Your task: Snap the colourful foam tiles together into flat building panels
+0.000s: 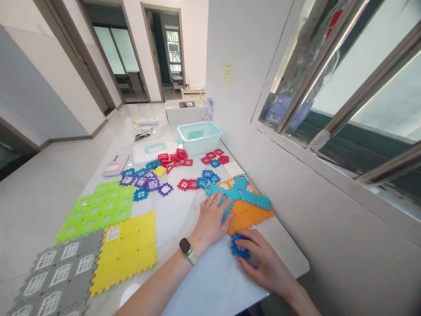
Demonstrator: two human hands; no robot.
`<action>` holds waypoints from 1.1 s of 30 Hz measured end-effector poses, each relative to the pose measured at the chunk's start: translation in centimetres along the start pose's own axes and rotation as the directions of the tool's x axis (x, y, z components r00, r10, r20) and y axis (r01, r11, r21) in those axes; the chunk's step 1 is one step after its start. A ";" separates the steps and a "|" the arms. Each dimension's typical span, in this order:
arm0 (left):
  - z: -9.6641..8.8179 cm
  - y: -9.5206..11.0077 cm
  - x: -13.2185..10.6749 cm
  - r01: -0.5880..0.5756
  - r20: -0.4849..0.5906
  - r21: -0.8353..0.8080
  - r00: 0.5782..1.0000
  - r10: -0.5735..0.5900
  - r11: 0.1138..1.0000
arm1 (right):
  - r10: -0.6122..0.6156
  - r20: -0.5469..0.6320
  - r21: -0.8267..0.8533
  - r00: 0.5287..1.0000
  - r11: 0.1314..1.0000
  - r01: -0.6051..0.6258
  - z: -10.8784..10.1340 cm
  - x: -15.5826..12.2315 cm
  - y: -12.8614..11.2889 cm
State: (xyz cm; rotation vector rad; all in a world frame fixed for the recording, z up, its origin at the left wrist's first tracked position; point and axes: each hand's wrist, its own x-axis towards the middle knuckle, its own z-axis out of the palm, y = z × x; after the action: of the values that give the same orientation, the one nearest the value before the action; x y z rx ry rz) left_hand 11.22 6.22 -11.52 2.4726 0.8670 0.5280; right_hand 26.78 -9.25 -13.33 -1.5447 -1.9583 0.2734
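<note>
My left hand (210, 219), with a smartwatch (186, 251) on its wrist, lies on a teal interlocking plastic tile (225, 206) at the edge of a partly joined teal and orange panel (246, 213). My right hand (265, 261) grips a small blue tile (239, 246) at the near corner of the orange section. Its fingers hide part of that blue tile. Part of the teal tile is hidden under my left hand.
The white table (210, 281) ends close to the wall on the right. Joined green (98, 210), yellow (125, 250) and grey window-printed (59, 276) panels lie to the left. Loose red, blue and purple tiles lie farther ahead, with a turquoise plastic tub (199, 137) behind them.
</note>
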 end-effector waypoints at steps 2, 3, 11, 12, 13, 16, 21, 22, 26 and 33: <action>-1.5 -0.7 -1.5 0.025 -0.038 -0.112 0.999 -0.030 0.993 | -0.003 -0.053 0.033 0.999 0.999 0.004 0.1 0.6 -0.3; -2.2 -1.1 -2.5 0.041 -0.055 -0.182 0.997 -0.052 0.982 | -0.004 -0.066 0.049 0.998 0.999 0.007 0.1 1.0 -0.6; -5.0 -3.5 -9.0 0.298 0.157 -0.781 0.944 -0.289 0.549 | -0.176 0.016 0.140 0.984 0.975 0.172 2.3 7.4 -5.1; -5.0 -4.0 -9.2 0.294 0.139 -0.813 0.937 -0.322 0.503 | -0.224 0.045 0.163 0.974 0.963 0.214 2.8 8.7 -5.3; -5.0 -4.4 -9.4 0.284 0.104 -0.823 0.927 -0.361 0.492 | -0.262 0.069 0.181 0.963 0.952 0.246 3.1 10.2 -5.2; -5.4 -5.6 -9.6 0.276 -0.025 -0.750 0.897 -0.442 0.602 | -0.196 0.047 0.128 0.980 0.974 0.188 4.0 15.6 -2.7; -6.3 -5.9 -9.9 0.212 -0.151 -0.559 0.924 -0.350 0.801 | 0.106 -0.017 -0.107 0.994 0.988 -0.108 4.3 24.4 3.9; -6.4 -5.9 -9.9 0.201 -0.171 -0.534 0.925 -0.338 0.821 | 0.114 0.004 -0.113 0.993 0.987 -0.113 4.4 25.4 4.8; -6.7 -6.1 -9.9 0.195 -0.204 -0.443 0.929 -0.310 0.875 | 0.142 0.036 -0.106 0.989 0.985 -0.137 5.0 27.3 6.4; -6.8 -6.1 -9.9 0.229 -0.121 -0.249 0.957 -0.265 0.941 | 0.201 -0.210 -0.003 0.957 0.979 -0.206 5.0 26.3 6.5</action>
State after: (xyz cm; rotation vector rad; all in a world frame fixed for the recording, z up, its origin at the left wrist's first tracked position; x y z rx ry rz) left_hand -2.28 5.94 -11.22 2.0945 1.0918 0.6927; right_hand 25.89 18.22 -11.65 -1.7203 -1.6500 0.1643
